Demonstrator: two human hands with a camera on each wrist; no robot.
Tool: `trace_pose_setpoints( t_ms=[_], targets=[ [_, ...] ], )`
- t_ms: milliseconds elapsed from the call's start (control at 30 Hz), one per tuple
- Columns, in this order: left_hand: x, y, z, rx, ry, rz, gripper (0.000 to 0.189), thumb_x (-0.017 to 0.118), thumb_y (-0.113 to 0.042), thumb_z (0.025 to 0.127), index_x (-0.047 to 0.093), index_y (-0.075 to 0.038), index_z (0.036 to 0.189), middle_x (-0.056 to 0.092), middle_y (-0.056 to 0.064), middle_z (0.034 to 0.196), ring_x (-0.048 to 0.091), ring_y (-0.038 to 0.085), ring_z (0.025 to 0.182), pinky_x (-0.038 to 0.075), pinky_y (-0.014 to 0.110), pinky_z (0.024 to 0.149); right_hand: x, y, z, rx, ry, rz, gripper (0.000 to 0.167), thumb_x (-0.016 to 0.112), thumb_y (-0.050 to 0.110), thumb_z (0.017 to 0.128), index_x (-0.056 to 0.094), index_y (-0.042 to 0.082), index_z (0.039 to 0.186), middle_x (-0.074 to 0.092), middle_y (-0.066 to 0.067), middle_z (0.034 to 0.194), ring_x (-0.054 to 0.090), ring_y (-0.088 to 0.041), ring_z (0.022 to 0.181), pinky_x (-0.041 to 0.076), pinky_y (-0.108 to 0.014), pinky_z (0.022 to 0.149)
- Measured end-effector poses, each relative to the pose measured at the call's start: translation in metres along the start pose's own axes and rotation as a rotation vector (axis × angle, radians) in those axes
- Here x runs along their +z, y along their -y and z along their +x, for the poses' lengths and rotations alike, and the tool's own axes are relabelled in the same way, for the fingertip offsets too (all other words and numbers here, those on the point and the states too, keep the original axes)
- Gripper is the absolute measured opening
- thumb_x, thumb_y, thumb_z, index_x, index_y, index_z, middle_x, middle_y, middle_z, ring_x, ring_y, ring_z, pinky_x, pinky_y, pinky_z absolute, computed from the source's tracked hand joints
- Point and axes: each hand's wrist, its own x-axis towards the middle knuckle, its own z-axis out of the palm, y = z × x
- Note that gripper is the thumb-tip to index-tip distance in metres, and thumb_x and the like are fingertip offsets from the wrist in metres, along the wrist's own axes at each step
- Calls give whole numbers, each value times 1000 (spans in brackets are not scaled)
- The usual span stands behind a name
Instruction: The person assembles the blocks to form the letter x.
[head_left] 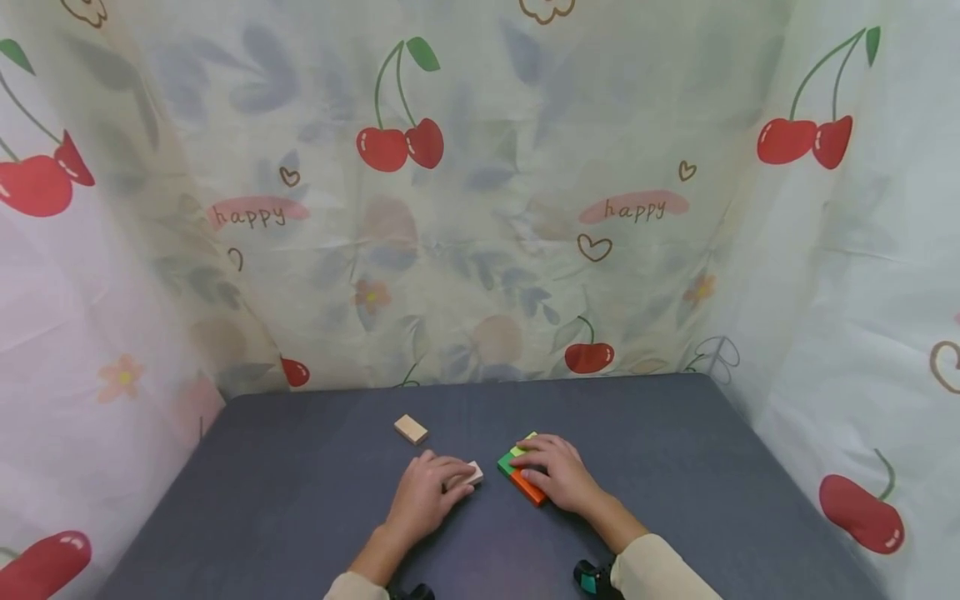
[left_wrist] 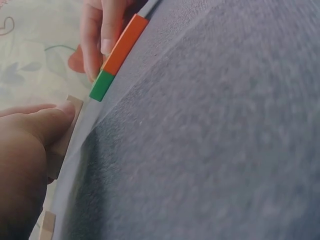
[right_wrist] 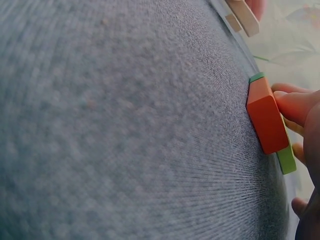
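My left hand (head_left: 429, 493) pinches a pale wooden block (head_left: 475, 473) on the dark table; its thumb lies along the block's face in the left wrist view. To the right, an orange block (head_left: 528, 487), a green block (head_left: 505, 463) and a yellow-green block (head_left: 519, 450) lie flat against one another. My right hand (head_left: 561, 473) rests over these from the right, fingers extended across the green and yellow-green ones, thumb at the orange block's top edge. The fingers hide part of the group. A short gap separates the pale block from the coloured group.
A tan wooden block (head_left: 411, 429) lies alone behind my left hand. The dark grey cloth tabletop (head_left: 285, 492) ends at a printed curtain (head_left: 480, 250) at the back, with more curtain on both sides. Black straps sit at both wrists.
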Motion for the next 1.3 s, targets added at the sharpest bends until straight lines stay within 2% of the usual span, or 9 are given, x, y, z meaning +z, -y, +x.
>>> trace_pose_setpoints(
  t_ms=[300, 567, 867, 1133, 1300],
  targets=[
    [10, -7, 3, -41, 40, -31, 25, 77, -35, 84, 76, -27, 108, 70, -10, 106, 51, 8, 80, 41, 31, 71, -1, 0, -2, 0, -8, -8, 22, 67, 18, 92, 75, 23, 112, 59, 0, 131, 41, -28, 129, 21, -63, 104],
    [15, -12, 4, -60, 75, 7, 24, 77, -37, 83, 76, -27, 106, 70, -9, 103, 52, 9, 81, 43, 30, 69, 0, 1, -1, -16, -11, -14, 22, 66, 19, 93, 75, 22, 113, 59, -1, 132, 41, -29, 129, 22, -62, 104],
    [20, -21, 9, -74, 65, -4, 25, 77, -37, 83, 77, -25, 105, 69, -8, 102, 51, 10, 80, 43, 29, 67, 0, 1, 0, -17, -8, -27, 22, 66, 20, 93, 75, 22, 114, 59, -1, 132, 41, -29, 129, 21, -63, 104],
    [26, -27, 12, -92, 70, 14, 25, 78, -39, 82, 77, -27, 103, 69, -9, 101, 51, 9, 80, 43, 27, 66, 0, 0, 0, -57, -39, -29, 23, 67, 18, 92, 75, 21, 113, 60, -5, 130, 43, -33, 127, 23, -65, 102],
    [31, -30, 11, -91, 66, 18, 25, 79, -39, 81, 77, -26, 103, 69, -10, 101, 52, 9, 81, 44, 27, 66, 1, 0, -1, -37, -25, -36, 23, 66, 19, 93, 75, 21, 114, 59, -3, 131, 42, -31, 129, 22, -64, 103]
  ],
)
